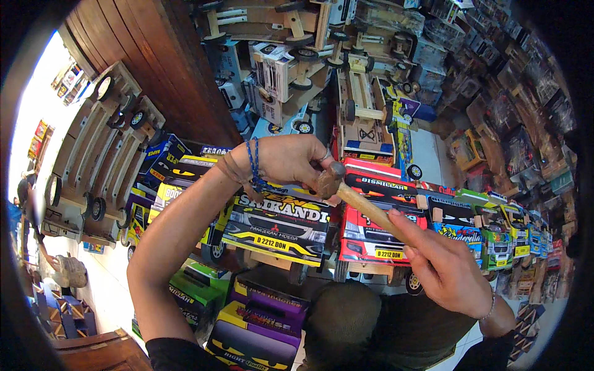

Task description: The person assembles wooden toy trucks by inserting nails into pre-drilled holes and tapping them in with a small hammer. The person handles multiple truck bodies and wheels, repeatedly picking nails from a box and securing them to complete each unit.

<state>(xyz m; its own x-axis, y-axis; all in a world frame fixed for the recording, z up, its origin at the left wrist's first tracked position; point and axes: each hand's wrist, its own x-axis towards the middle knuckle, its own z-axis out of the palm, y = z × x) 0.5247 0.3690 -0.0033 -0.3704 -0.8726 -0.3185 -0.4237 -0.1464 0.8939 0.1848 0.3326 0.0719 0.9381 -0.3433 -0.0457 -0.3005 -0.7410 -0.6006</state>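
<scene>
A hammer (373,211) with a wooden handle lies in the grip of my right hand (450,267), index finger stretched along the handle. Its head reaches the fingertips of my left hand (291,162) and hides them in part. The left fingers are bent and pinched together; what they hold, if anything, cannot be made out. Blue cords and a ring are on that hand. Under it stands a black-and-yellow toy truck (275,229), its front panel turned toward me. Close by on the right is a red toy truck (374,238), below the hammer handle.
A row of painted toy trucks (500,238) runs off to the right. Purple (257,324) and green toy trucks (195,294) sit near my knees (346,318). Unpainted wooden truck undersides (102,154) stand at left, beside a brown wooden post (164,68). More wooden toys are stacked behind.
</scene>
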